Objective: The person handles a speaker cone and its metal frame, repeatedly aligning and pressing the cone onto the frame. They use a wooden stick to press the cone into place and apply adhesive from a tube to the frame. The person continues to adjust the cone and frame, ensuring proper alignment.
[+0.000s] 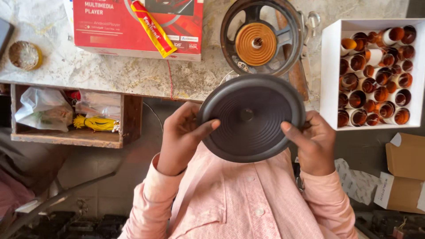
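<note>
Hands point(181, 137) point(312, 141) gripping speaker cone point(251, 117), box point(330, 75) — coil tubes point(376, 75)

We cannot see the fingers of either hand behind the dark speaker cone point(251, 117), nor the bench edge it covers. The red box point(137, 26) is cut off at the top edge, and the cardboard cartons point(405, 175) at the right edge.

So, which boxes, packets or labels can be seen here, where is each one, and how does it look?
Red flat carton: on the worktop, top left; rectangular, white edges.
Glue tube: lying slantwise on that carton; red and yellow.
White box: right of the worktop; open, full of brown-orange tubes.
Brown cardboard boxes: bottom right, one with a white label.
</note>
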A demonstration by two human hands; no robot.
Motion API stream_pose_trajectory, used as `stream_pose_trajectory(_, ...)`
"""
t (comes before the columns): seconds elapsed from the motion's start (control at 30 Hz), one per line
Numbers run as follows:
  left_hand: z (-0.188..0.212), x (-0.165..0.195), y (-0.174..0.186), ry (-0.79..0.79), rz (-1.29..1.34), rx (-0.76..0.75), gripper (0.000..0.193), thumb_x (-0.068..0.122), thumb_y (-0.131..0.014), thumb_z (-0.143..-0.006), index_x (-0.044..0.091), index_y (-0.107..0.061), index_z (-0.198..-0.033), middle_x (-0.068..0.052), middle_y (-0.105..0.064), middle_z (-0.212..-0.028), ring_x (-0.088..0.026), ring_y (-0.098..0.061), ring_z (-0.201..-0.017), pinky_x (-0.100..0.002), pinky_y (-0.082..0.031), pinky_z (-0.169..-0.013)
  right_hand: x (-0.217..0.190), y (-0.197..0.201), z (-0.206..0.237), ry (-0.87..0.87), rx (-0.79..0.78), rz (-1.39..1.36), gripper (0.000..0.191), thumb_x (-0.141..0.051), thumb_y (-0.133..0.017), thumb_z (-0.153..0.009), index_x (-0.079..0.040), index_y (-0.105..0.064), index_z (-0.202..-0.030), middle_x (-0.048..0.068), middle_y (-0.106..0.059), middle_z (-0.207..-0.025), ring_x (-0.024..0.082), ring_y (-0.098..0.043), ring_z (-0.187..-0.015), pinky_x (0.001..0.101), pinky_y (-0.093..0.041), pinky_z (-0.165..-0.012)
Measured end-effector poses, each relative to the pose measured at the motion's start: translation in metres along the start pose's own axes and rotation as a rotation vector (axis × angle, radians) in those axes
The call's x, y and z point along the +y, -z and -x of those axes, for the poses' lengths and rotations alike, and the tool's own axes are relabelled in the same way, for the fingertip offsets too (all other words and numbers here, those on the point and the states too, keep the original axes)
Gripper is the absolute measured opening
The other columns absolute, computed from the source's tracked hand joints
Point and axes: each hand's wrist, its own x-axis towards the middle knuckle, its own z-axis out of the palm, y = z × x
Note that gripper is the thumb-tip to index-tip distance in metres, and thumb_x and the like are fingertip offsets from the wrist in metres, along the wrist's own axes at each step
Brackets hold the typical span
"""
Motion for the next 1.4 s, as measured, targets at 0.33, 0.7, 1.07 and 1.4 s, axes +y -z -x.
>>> stream_pose_trajectory(0.33, -0.105, -0.034, -0.061, -0.383, 0.163, 0.155, 0.031, -0.002, -0.075, -0.095, -0.005, -0.06, -0.123, -0.002, -0.068, -0.108, -0.008, -0.063, -0.1, -0.022, -0.052, -0.089, -0.024, 0.015, -0.104, 0.246, 0.025, -0.001, 0.022, -0.004, -0.078, -0.096, 0.005, -0.069, -0.114, 0.009, -0.072, -0.105, 0.013, -0.066, -0.091, 0.0267, -0.055, -0.088)
stream_pose_trajectory(0.7, -0.146, -0.036, -0.069, -0.424, 0.063, 0.143, 0.028, -0.003, -0.073, -0.097, -0.003, -0.059, -0.121, -0.009, -0.073, -0.108, -0.011, -0.07, -0.1, -0.026, -0.057, -0.09, 0.016, 0.031, -0.167, 0.154, -0.045, -0.285, 0.014, 0.002, -0.076, -0.095, 0.002, -0.065, -0.103, 0.009, -0.072, -0.093, 0.014, -0.067, -0.077, 0.0285, -0.054, -0.071)
stream_pose_trajectory(1.07, -0.165, -0.024, -0.088, -0.481, -0.455, 0.339, 0.031, 0.002, -0.079, -0.089, 0.002, -0.062, -0.115, -0.006, -0.074, -0.097, -0.01, -0.066, -0.077, -0.026, -0.056, -0.071, 0.034, 0.036, -0.2, 0.074, -0.028, -0.292, 0.016, 0.003, -0.077, -0.092, 0.004, -0.066, -0.104, 0.013, -0.074, -0.099, 0.018, -0.072, -0.083, 0.0307, -0.062, -0.08)
stream_pose_trajectory(1.4, -0.155, -0.01, -0.079, -0.558, -0.654, 0.38, 0.029, 0.003, -0.079, -0.091, 0.003, -0.061, -0.115, -0.01, -0.073, -0.097, -0.016, -0.071, -0.078, -0.029, -0.057, -0.069, 0.032, 0.02, -0.209, -0.039, -0.131, -0.172, 0.02, -0.004, -0.078, -0.091, 0.001, -0.064, -0.105, 0.015, -0.075, -0.097, 0.02, -0.075, -0.08, 0.0332, -0.066, -0.07)
